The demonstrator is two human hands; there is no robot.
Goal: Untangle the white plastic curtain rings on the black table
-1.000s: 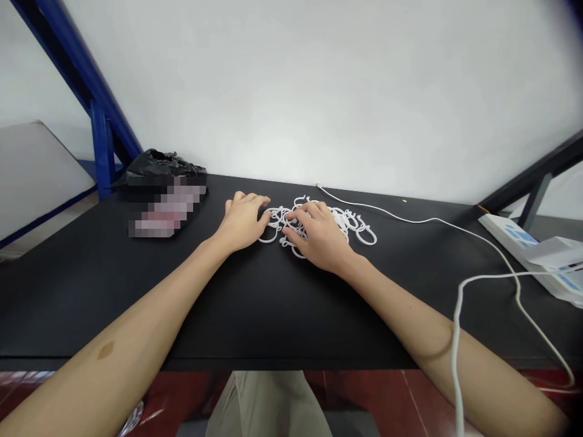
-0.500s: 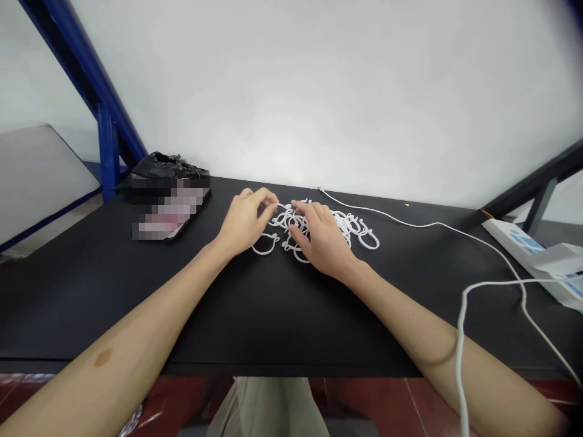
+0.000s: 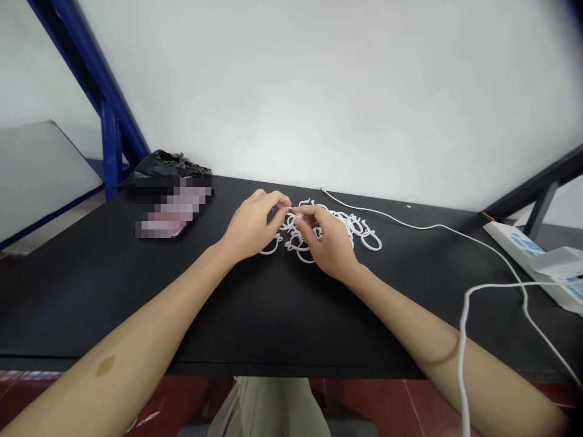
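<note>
A loose pile of white plastic curtain rings [image 3: 371, 241] lies on the black tabletop [image 3: 273, 315], each ring with a small knobbed clasp. Over the pile's left side, my left hand [image 3: 255, 226] pinches one white ring [image 3: 291, 209] between thumb and fingertips. My right hand [image 3: 331, 244] meets it from the other side, its thumb and index finger closed on the same ring. Most of that ring is hidden by my fingers. Another ring [image 3: 271, 247] lies partly under my left hand.
A pixelated flat object [image 3: 170, 215] and a crumpled black plastic bag [image 3: 168, 164] lie at the left. A white cable [image 3: 387, 214] runs across the table toward a white power strip [image 3: 514, 246] at the right. A white wall [image 3: 319, 91] stands behind.
My left hand has moved right with the ring. My right hand's fingers have come together on it, and the two hands' fingertips now meet.
</note>
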